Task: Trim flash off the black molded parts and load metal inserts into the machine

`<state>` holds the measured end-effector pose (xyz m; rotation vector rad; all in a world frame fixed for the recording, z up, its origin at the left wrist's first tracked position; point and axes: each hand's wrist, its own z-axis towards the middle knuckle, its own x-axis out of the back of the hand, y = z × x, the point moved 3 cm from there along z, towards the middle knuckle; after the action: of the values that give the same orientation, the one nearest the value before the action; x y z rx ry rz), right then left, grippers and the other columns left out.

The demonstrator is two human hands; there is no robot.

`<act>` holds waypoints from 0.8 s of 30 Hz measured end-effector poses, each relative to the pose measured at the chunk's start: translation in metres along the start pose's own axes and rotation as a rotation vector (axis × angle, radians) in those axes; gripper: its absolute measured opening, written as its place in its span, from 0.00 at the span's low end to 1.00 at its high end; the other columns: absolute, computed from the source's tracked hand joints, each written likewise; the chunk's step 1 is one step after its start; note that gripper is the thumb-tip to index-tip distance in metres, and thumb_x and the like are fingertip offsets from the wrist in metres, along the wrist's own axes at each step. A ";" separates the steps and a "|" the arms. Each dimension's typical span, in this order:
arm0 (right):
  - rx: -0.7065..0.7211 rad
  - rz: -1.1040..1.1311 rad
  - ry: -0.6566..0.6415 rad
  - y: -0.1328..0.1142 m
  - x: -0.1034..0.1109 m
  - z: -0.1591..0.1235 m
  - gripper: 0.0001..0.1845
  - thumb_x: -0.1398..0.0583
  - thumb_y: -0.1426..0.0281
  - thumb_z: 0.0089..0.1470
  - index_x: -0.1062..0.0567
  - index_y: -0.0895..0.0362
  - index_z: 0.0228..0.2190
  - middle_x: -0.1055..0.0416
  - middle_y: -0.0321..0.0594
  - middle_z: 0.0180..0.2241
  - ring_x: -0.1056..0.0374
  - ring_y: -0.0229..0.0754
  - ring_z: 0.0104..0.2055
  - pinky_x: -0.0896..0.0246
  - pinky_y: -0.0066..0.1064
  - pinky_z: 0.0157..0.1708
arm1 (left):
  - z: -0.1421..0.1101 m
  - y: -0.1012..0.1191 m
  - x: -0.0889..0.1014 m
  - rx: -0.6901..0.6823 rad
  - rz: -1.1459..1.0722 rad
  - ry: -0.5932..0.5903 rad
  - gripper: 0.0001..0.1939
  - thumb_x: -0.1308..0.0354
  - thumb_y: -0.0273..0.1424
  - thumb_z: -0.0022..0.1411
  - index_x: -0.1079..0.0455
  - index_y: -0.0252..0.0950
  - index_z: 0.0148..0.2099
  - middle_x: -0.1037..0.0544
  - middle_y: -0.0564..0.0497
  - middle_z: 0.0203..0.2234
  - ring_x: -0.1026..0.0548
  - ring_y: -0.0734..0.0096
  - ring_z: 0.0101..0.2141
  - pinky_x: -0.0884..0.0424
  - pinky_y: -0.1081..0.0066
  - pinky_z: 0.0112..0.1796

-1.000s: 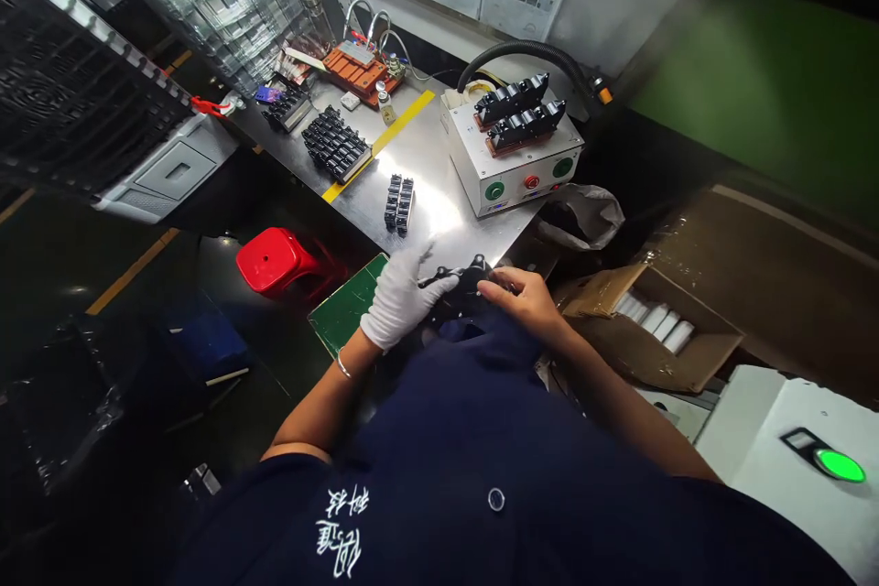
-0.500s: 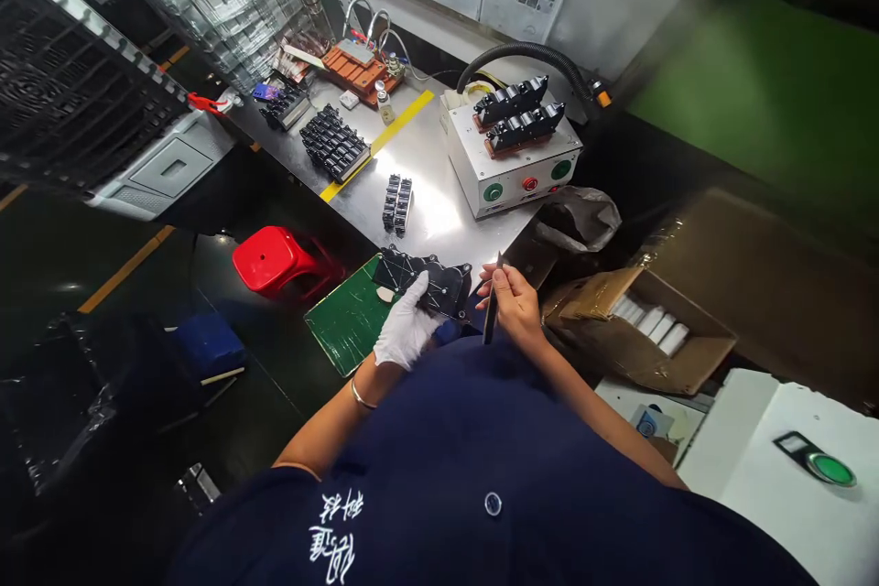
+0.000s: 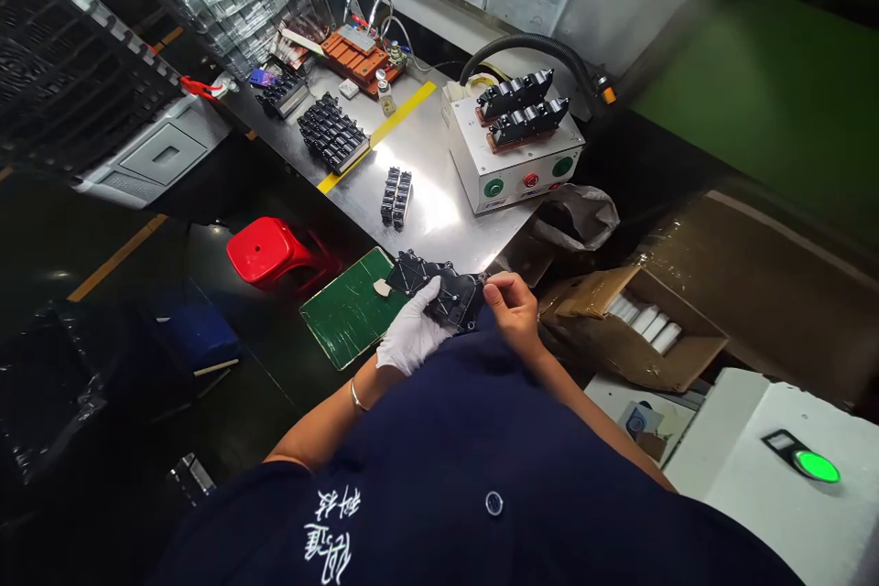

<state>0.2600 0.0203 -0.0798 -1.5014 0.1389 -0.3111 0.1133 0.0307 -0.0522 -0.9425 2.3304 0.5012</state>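
Note:
My left hand [image 3: 416, 334], in a white glove, is closed around a black moulded housing [image 3: 457, 295] with ribs and small round lugs at its edge. The housing lies tilted over the near edge of the metal table [image 3: 467, 243], its ribbed face up. My bare right hand [image 3: 512, 307] is at the housing's right end, thumb and forefinger pinched close to a corner lug. Whether the slim dark tool seen earlier is still in these fingers is hidden. Two narrow black parts [image 3: 396, 198] stand side by side on the table beyond the housing.
A white control box [image 3: 512, 174] carries two black parts [image 3: 528, 117] on top. More black parts [image 3: 333, 133] stand by the yellow tape. A green board [image 3: 347, 311] and red stool [image 3: 261, 252] are at left, an open carton [image 3: 659, 362] at right.
My right hand has come up against the housing's right end, and the slim dark tool in it no longer shows. The housing has shifted slightly right. The green button at right is now lit.

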 end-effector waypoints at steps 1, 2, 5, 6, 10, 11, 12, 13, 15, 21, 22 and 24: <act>0.004 0.006 0.011 0.003 0.001 0.003 0.21 0.39 0.48 0.53 0.30 0.54 0.26 0.34 0.35 0.25 0.38 0.39 0.29 0.39 0.32 0.30 | -0.001 0.000 0.001 0.011 0.022 -0.011 0.10 0.45 0.29 0.67 0.27 0.30 0.46 0.17 0.44 0.39 0.19 0.65 0.43 0.23 0.64 0.49; -0.007 0.008 0.031 0.007 0.004 0.007 0.22 0.39 0.48 0.52 0.30 0.54 0.26 0.35 0.35 0.24 0.38 0.38 0.28 0.40 0.31 0.29 | -0.003 -0.001 0.001 0.022 0.050 -0.019 0.10 0.44 0.30 0.66 0.26 0.30 0.46 0.17 0.44 0.39 0.19 0.65 0.43 0.23 0.64 0.49; -0.090 0.006 0.121 0.017 0.016 0.017 0.25 0.39 0.45 0.49 0.33 0.54 0.24 0.38 0.32 0.22 0.43 0.36 0.25 0.42 0.31 0.27 | -0.010 0.000 0.004 0.034 0.160 -0.016 0.09 0.40 0.30 0.63 0.25 0.31 0.44 0.17 0.46 0.38 0.19 0.65 0.41 0.23 0.65 0.49; -0.104 0.012 0.128 0.017 0.019 0.018 0.25 0.39 0.45 0.49 0.33 0.54 0.24 0.38 0.32 0.22 0.43 0.35 0.24 0.43 0.31 0.27 | -0.012 0.000 0.005 0.027 0.190 -0.011 0.09 0.38 0.30 0.62 0.25 0.32 0.44 0.17 0.47 0.37 0.19 0.66 0.40 0.23 0.66 0.48; -0.001 0.068 -0.038 -0.002 0.020 0.012 0.19 0.37 0.52 0.53 0.30 0.54 0.25 0.33 0.35 0.24 0.37 0.38 0.28 0.40 0.33 0.30 | -0.012 0.003 0.006 -0.006 0.187 -0.003 0.10 0.38 0.32 0.62 0.24 0.33 0.44 0.17 0.49 0.38 0.19 0.68 0.39 0.23 0.69 0.48; 0.031 0.084 -0.075 -0.010 0.019 0.008 0.17 0.37 0.54 0.54 0.29 0.54 0.25 0.32 0.35 0.24 0.37 0.39 0.28 0.39 0.33 0.31 | -0.010 0.003 0.006 -0.009 0.173 -0.003 0.10 0.39 0.33 0.62 0.24 0.33 0.44 0.17 0.48 0.38 0.19 0.68 0.40 0.24 0.68 0.48; 0.054 0.094 -0.091 -0.016 0.017 0.006 0.16 0.37 0.55 0.55 0.29 0.53 0.26 0.32 0.35 0.24 0.36 0.39 0.28 0.39 0.33 0.31 | -0.008 0.003 0.006 -0.009 0.163 -0.006 0.10 0.39 0.33 0.62 0.24 0.33 0.44 0.17 0.48 0.39 0.19 0.67 0.40 0.24 0.66 0.49; 0.066 0.098 -0.095 -0.022 0.015 0.004 0.16 0.37 0.55 0.55 0.29 0.53 0.26 0.31 0.35 0.24 0.36 0.39 0.28 0.39 0.33 0.30 | -0.006 0.002 0.006 -0.006 0.157 -0.012 0.10 0.39 0.33 0.63 0.24 0.33 0.44 0.17 0.47 0.39 0.19 0.65 0.41 0.24 0.65 0.49; 0.076 0.085 -0.092 -0.028 0.012 0.003 0.16 0.38 0.54 0.55 0.28 0.53 0.26 0.31 0.36 0.24 0.37 0.39 0.28 0.39 0.33 0.30 | -0.003 0.002 0.006 0.000 0.151 -0.025 0.10 0.40 0.33 0.63 0.24 0.33 0.43 0.17 0.47 0.39 0.19 0.65 0.42 0.24 0.63 0.50; 0.048 0.010 -0.053 -0.020 0.013 0.011 0.21 0.38 0.49 0.52 0.29 0.54 0.24 0.32 0.36 0.23 0.37 0.38 0.27 0.39 0.32 0.28 | -0.008 0.000 0.005 0.005 0.201 -0.033 0.09 0.40 0.33 0.63 0.24 0.33 0.42 0.18 0.47 0.38 0.19 0.66 0.41 0.24 0.65 0.50; 0.014 -0.011 -0.049 -0.017 0.015 0.012 0.23 0.38 0.47 0.52 0.30 0.54 0.24 0.33 0.35 0.22 0.38 0.38 0.25 0.40 0.32 0.26 | -0.011 0.001 0.005 0.012 0.251 -0.050 0.09 0.39 0.32 0.61 0.24 0.33 0.42 0.18 0.47 0.37 0.19 0.65 0.41 0.25 0.65 0.50; -0.057 -0.048 -0.108 -0.016 0.019 0.012 0.25 0.41 0.46 0.54 0.30 0.54 0.23 0.35 0.34 0.19 0.41 0.36 0.21 0.43 0.30 0.22 | -0.016 0.004 0.003 0.010 0.372 -0.111 0.11 0.35 0.32 0.57 0.24 0.32 0.42 0.18 0.47 0.35 0.19 0.66 0.38 0.24 0.67 0.47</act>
<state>0.2795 0.0257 -0.0614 -1.5759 0.0259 -0.2652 0.1031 0.0233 -0.0416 -0.4602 2.4093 0.6700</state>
